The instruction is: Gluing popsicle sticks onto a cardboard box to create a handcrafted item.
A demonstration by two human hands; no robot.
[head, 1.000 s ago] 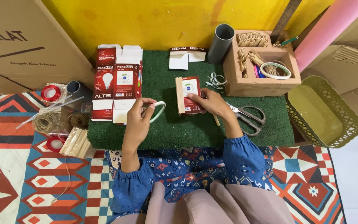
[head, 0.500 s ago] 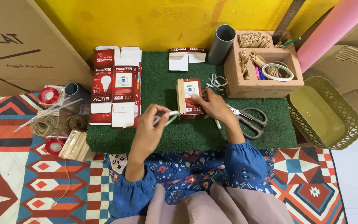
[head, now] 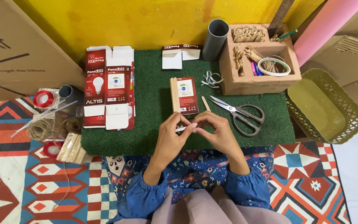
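Observation:
My left hand (head: 170, 135) and my right hand (head: 215, 132) meet over the front of the green turf mat (head: 154, 124). Their fingertips pinch a small white strip (head: 186, 128) between them, most of it hidden by fingers. Just beyond the hands lies a red cardboard panel (head: 187, 95) with several wooden sticks (head: 174, 94) laid along its left edge. A single loose stick (head: 205, 103) rests to its right.
Grey scissors (head: 241, 115) lie right of the hands. A flattened red and white bulb carton (head: 108, 89) lies at the mat's left. A brown compartment box (head: 258, 58), grey tube (head: 215, 39) and green basket (head: 326, 105) stand right. Twine, red tape rolls and sticks (head: 69, 148) sit at the left.
My right hand left the red panel and drew back toward me. My left hand moved right with the white strip, and both hands now pinch it together.

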